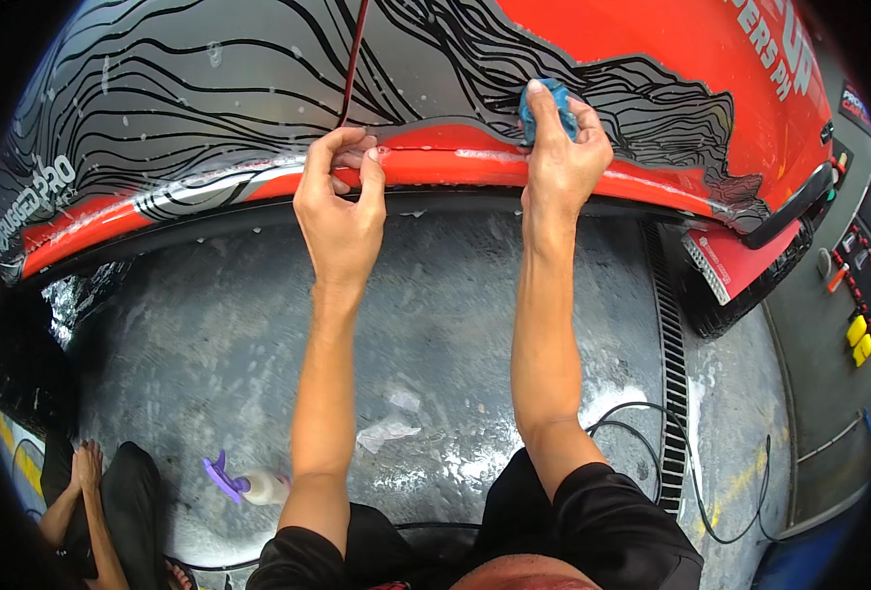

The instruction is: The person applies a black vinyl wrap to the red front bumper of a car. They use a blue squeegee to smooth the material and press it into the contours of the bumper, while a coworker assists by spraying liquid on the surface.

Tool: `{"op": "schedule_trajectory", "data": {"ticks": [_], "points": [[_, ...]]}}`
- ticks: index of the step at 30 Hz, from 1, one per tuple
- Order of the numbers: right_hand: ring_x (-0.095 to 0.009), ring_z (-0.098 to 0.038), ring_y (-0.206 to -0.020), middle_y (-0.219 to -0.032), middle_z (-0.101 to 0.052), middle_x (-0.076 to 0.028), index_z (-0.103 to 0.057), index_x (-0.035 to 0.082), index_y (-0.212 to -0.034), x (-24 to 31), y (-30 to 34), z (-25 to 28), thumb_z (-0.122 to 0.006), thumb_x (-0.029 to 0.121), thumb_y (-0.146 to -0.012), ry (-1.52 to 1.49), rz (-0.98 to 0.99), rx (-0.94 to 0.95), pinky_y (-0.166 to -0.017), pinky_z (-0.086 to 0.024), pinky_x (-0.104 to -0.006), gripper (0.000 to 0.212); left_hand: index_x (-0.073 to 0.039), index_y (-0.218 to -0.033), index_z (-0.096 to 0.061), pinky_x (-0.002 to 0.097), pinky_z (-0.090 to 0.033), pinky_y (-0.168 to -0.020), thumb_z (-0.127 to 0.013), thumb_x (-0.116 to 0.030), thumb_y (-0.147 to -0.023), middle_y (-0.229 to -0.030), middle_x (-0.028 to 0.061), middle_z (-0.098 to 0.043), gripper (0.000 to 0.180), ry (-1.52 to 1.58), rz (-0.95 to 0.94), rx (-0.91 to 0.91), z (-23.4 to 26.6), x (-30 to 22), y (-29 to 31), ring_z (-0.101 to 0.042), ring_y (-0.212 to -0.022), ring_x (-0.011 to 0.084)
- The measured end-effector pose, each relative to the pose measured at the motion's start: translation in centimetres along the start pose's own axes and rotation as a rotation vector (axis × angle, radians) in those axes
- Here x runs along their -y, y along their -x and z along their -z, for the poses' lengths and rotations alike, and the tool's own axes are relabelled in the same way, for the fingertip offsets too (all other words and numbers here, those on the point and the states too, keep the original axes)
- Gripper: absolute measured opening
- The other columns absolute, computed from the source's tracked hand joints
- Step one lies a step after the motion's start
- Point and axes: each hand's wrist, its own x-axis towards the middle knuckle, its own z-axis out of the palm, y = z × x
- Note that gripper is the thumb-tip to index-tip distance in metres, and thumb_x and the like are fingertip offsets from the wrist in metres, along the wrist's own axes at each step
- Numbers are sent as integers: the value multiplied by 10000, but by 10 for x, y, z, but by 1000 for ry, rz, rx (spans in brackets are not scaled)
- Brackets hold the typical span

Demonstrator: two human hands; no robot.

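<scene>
In front of me is the lower side of a car [200, 88], red with a grey and black line-pattern film over it. My right hand [563, 162] grips a crumpled blue cloth [549, 110] and presses it to the patterned panel. My left hand [342, 197] is at the red lower sill [435, 167], just below the dark red door gap [355, 64]. Its fingers are curled, thumb tip close to the fingertips; anything between them is too small to make out. White wet streaks and droplets show on the panel and sill.
A spray bottle with a purple trigger [244, 482] lies on the wet grey floor [435, 295]. Another person's clasped hands [87, 467] are at lower left. A drain grate [667, 364], a black hose [696, 482] and a wheel with a red mud flap [735, 261] are to the right.
</scene>
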Motion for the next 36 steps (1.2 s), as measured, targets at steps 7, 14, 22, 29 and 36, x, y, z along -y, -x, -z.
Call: {"op": "schedule_trajectory", "data": {"ticks": [7,14,22,29,36], "points": [[-51,-587,-665,-759,-689,-7,-712,-45,-927,15,6,-34,-852,151,-935,177,204,112,-571,-443,-230,240,-8,-1243,-681,268,-485,-780,-725,-49,-1015,-1130,75,-788,236,-8,-19,-10,-2,-1,0,-689,-930,98],[-40,-585,-646,-753,-703,-9,-728,-52,-929,17,-1,-32,-853,115,-931,118,157,71,-557,-439,-220,209,-1,-1231,-686,271,-487,-780,-719,-40,-1010,-1126,72,-787,227,5,-3,9,1,-2,-1,-681,-917,98],[-42,-580,-631,-733,-703,-7,-747,-63,-918,30,4,-50,-859,153,-930,168,193,167,-563,-432,-222,243,0,-1235,-687,277,-492,-780,-721,-30,-998,-1113,76,-794,242,28,-49,8,3,5,-2,-684,-910,104],[-42,-577,-627,-737,-698,-9,-735,-69,-939,37,-2,-46,-859,127,-930,169,131,161,-551,-433,-223,232,3,-1223,-691,285,-499,-770,-722,-27,-994,-1086,86,-799,233,8,-55,18,6,2,-2,-686,-892,119],[-36,-556,-633,-731,-672,3,-728,-61,-919,36,-4,-44,-864,120,-913,191,176,147,-548,-420,-231,226,8,-1195,-694,294,-513,-755,-734,-19,-984,-1067,88,-787,216,68,-44,9,8,3,-3,-693,-869,128]]}}
